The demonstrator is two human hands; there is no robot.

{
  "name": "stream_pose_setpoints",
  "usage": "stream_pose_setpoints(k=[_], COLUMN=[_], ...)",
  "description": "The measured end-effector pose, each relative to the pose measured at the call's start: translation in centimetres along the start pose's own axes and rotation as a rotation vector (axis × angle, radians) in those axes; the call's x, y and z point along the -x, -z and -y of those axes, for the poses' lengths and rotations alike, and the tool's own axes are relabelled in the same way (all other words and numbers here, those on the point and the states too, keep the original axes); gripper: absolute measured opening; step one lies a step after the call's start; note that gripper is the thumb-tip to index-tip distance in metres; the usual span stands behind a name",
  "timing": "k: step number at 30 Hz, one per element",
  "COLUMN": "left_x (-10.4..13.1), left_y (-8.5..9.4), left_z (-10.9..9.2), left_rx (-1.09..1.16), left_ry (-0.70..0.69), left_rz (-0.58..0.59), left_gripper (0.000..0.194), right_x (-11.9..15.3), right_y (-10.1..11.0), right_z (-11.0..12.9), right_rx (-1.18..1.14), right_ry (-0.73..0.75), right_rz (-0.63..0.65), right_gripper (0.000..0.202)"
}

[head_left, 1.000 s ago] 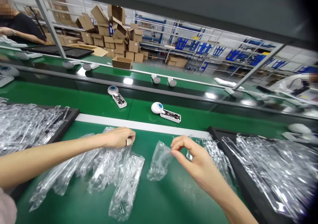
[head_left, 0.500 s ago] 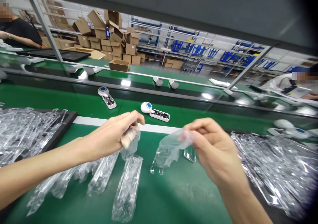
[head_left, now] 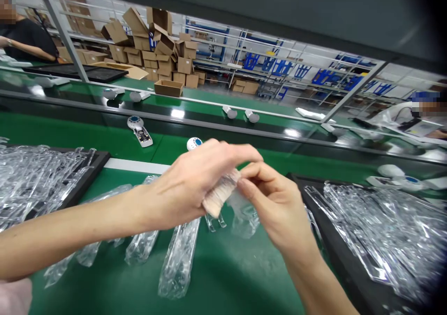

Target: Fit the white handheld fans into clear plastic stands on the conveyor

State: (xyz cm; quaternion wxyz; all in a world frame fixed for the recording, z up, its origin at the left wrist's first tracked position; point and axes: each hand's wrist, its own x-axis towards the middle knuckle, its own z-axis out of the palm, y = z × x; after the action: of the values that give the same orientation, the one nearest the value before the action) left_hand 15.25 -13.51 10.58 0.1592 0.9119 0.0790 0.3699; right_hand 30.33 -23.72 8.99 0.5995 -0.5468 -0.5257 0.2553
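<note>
One clear bag [head_left: 246, 219] is being handled mid-frame, right hand [head_left: 277, 205] pinching it, next move apparently calling for delicacy, left hand [head_left: 197, 177] hiding its hold.

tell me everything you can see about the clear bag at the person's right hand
The bag looks like thin plastic film, colourless, see-through and slightly cloudy, with a wrinkled surface. It hangs below the right hand, whose thumb and forefinger appear to pinch its upper part. The left hand is close by, and its wrapped digit partly hides the bag's top. Clear prongs show just to its left; whether they touch it is unclear. Green bench shows beyond it.
</note>
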Motion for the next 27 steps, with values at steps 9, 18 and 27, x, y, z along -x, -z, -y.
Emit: stream_pose_setpoints(k=[9,18,27], left_x=[6.4,8.2,5.9], left_y=[-4.0,-7.2,2.0], left_z=[4.4,4.2,1.5], left_rx=[-0.178,-0.194,0.195], left_ry=[0.697,0.588,0.587], left_rz=[0.829,0.841,0.538], left_gripper=[0.050,0.021,0.021], right_x=[1.7,2.4,1.3], right_y=[4.0,5.0,0.2], right_z=[-2.3,-0.2,-2.0], right_rx=[0.145,-0.113,-0.101], right_ry=[-0.075,-0.228,-0.377], right_rz=[-0.003,-0.058,0.370], right_gripper=[0.016,0.028,0.028])
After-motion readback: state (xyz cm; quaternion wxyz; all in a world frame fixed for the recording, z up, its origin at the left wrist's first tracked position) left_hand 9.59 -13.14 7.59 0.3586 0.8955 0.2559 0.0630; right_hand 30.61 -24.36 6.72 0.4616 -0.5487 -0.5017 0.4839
